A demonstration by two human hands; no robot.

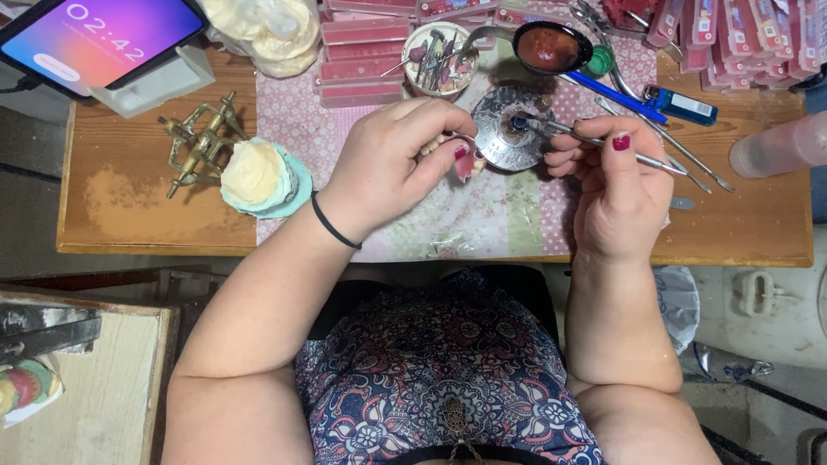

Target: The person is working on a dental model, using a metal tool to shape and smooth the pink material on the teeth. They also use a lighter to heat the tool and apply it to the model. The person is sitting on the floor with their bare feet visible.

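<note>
Closest to the camera is the lap in a patterned top, then both forearms reaching up to the wooden tabletop [155, 215], whose near edge runs straight across just under the wrists.

The left hand [392, 168], with a black band on the wrist, has its grip closed around a small pink wax piece with teeth [465, 159], pinched between thumb and fingers over the patterned cloth [482, 224]. The right hand [616, 185] is closed pen-style on a thin metal instrument [594, 139]. Its long axis runs roughly left-right, tilted a bit up toward the left, with the working tip pointing left at the small round metal burner [510, 129] and the back end sticking out right past the fingers.

Room-wise, the two hands are near each other with the burner just beyond the gap. Left of the left hand sit a plaster cast on a teal base [263, 176] and a brass articulator [194, 142], with bare wood around them.

Farther back it's crowded: a tin of tools [439, 56], a spoon of red wax [550, 47], a blue lighter [680, 105], pink wax trays [362, 56] and a phone on a stand [95, 39].
</note>
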